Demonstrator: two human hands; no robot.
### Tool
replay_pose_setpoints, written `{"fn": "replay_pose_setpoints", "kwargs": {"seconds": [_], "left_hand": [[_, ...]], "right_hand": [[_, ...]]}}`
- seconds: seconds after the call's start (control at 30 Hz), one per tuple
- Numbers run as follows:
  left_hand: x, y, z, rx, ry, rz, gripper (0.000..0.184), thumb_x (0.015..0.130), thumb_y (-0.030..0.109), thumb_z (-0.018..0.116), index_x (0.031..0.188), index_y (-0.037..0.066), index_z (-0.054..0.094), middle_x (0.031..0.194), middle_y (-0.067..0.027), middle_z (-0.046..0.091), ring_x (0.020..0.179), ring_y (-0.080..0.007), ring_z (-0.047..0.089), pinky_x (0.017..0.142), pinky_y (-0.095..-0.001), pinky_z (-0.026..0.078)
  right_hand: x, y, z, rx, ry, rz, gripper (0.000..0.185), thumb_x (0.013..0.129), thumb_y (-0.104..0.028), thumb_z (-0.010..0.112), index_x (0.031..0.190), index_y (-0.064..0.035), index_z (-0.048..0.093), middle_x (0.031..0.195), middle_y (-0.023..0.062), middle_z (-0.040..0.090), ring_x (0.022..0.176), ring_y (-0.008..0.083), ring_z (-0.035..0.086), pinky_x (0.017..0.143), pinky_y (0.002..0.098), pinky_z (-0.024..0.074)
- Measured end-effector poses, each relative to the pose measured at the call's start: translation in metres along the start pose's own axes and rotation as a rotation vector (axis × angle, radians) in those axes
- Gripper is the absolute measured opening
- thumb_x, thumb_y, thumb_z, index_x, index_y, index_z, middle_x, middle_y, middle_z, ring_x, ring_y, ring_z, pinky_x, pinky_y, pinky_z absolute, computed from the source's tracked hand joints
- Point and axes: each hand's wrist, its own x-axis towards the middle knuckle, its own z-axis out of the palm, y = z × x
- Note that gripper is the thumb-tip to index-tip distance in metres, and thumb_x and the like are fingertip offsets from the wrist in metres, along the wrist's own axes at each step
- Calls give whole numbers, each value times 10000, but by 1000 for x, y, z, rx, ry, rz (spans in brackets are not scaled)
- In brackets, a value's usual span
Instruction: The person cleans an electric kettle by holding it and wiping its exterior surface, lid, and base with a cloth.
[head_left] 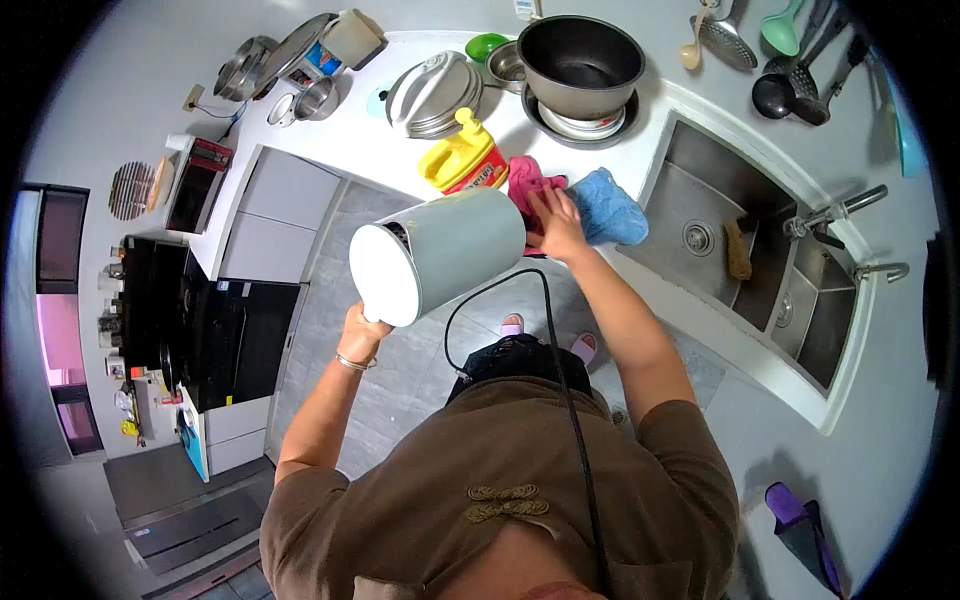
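A pale grey-white cylindrical container with a round white end lies tilted sideways in the air in front of my body. My left hand is closed around a white grip at its lower left end. My right hand presses a pink cloth by the container's right end; part of the cloth is hidden behind the hand and container. Just right of that hand a blue cloth hangs over the counter edge. A yellow bottle with a red label stands behind the container.
On the white counter are a large dark pot on stacked dishes, several lids and metal bowls. A double sink with a brush lies to the right. Ladles hang on the wall. A black cable crosses my front.
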Motion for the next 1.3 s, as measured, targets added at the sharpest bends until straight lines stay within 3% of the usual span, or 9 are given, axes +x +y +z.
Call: {"fn": "replay_pose_setpoints", "kwargs": {"seconds": [0.17,0.27,0.37,0.4,0.5,0.7,1.0,1.17,1.3], "left_hand": [[4,5,13,-292,8,-22,306,702,62,660,994,-27,671,914,-34,683,850,-130,626,747,-274,485],[15,-6,15,-123,4,18,316,705,71,670,1007,-21,671,922,-47,688,858,-133,631,759,-280,491],[28,-9,27,-61,-52,3,324,706,88,681,1015,-8,674,936,-58,698,863,-135,638,761,-293,500],[30,-3,33,-67,-64,5,324,706,88,681,1015,-8,674,936,-58,698,863,-135,638,761,-293,500],[38,20,58,0,-93,52,281,754,137,643,989,-13,678,908,-29,681,845,-122,613,724,-283,484],[83,15,112,55,-134,142,307,737,217,695,959,7,668,832,-125,697,787,-192,665,703,-322,509],[100,34,170,41,-198,205,280,758,198,710,959,7,670,826,-104,694,766,-171,657,709,-305,516],[113,-3,183,-335,-299,104,276,757,125,695,963,-51,641,870,-69,673,807,-153,642,721,-300,526],[112,-3,185,-225,-307,107,281,729,94,696,966,-48,645,872,-56,670,801,-143,634,726,-299,519]], "right_hand": [[9,17,36,-69,-54,17,466,700,-175,736,1148,-124,620,1141,144,577,1072,354,521,954,463,418],[12,33,24,266,259,40,253,718,-53,661,969,-77,650,866,147,638,850,352,591,836,455,456],[10,53,-12,342,368,28,221,833,-143,684,1026,-52,625,1004,99,635,895,249,606,816,340,480],[10,65,-10,975,253,390,243,871,-212,686,990,-15,608,1023,80,626,948,203,575,860,325,459],[5,27,-106,1542,338,539,253,991,-225,514,1132,-15,522,1129,118,605,1043,195,587,906,326,478],[2,13,-185,1767,545,319,268,1019,-258,450,1127,-14,481,1208,166,581,1105,247,579,927,379,494],[19,-13,-167,1474,475,357,234,997,-268,512,1173,-114,511,1048,30,573,955,133,569,824,288,496],[29,-51,-144,987,356,-3,285,987,-240,515,1184,-39,555,1306,97,567,1118,149,535,984,294,398],[32,-46,-125,901,399,41,299,985,-258,517,1163,-26,578,1190,94,622,1035,144,571,935,285,427]]}}
